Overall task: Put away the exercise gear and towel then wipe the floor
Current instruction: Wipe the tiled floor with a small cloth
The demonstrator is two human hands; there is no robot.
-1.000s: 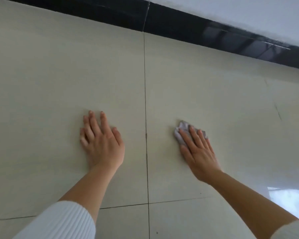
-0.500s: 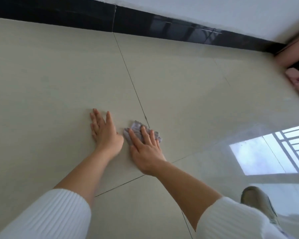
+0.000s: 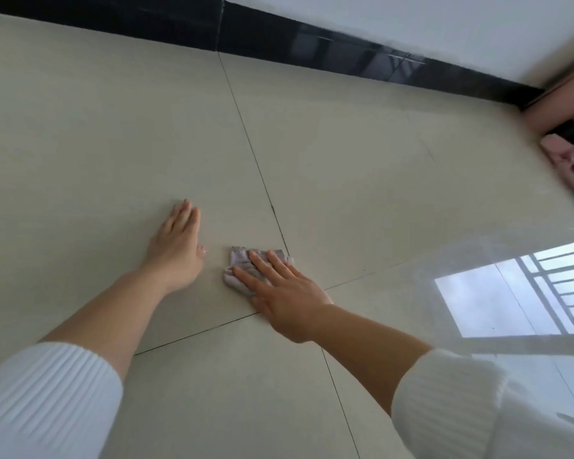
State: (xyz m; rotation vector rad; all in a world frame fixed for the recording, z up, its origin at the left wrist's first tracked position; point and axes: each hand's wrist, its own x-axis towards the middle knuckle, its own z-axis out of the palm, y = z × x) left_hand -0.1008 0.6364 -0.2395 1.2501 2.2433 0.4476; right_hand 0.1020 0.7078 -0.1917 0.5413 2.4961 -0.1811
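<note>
A small crumpled grey cloth (image 3: 240, 260) lies on the cream tiled floor (image 3: 113, 134), near where the tile joints cross. My right hand (image 3: 284, 286) presses flat on the cloth with fingers spread, covering its right half. Just left of the cloth, my left hand (image 3: 176, 246) rests flat on the bare tile with fingers together and holds nothing. Both forearms are bare below pushed-up white ribbed sleeves.
A black skirting board (image 3: 279, 38) runs along the white wall at the top. At the far right edge lie pink objects (image 3: 567, 157) under a brown piece of furniture (image 3: 564, 101). A window's reflection (image 3: 511, 293) shines on the floor at right.
My right hand has slid the cloth leftward, from right of the tile joint until it lay close beside my left hand. The view has swung and tilted to the right.
</note>
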